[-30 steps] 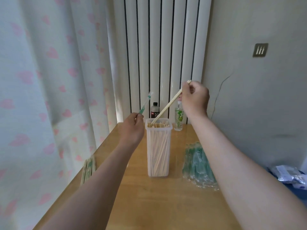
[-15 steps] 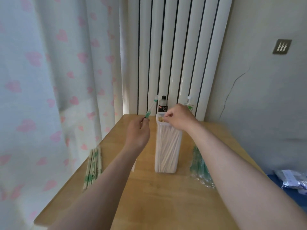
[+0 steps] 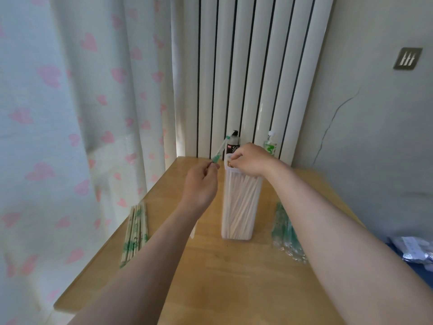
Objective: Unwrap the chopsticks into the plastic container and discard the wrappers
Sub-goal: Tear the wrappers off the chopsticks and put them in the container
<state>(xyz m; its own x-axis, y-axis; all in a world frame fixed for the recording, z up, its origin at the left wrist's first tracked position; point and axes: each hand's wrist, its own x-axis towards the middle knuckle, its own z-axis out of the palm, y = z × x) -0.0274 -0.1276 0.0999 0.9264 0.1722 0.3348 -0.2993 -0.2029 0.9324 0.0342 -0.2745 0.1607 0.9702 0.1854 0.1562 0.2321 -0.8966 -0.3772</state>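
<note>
Over container (image 3: pixel 241 207) mouth R hand (image 3: pixel 250 160) curls, grip unclear; L hand (image 3: pixel 200 184) pinches wrapper (image 3: pixel 220 150), tilted up-far; wrapper pile (image 3: pixel 284 233) lies right, beyond container

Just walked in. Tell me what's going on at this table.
A person is unwrapping chopsticks. The left hand pinches a clear, green-printed empty wrapper, held up at a tilt. The right hand, fingers curled, sits at the mouth of the tall clear plastic container, packed with bare wooden chopsticks. Wrapped chopsticks lie on the wooden table to its left, crumpled clear wrappers to its right.
</note>
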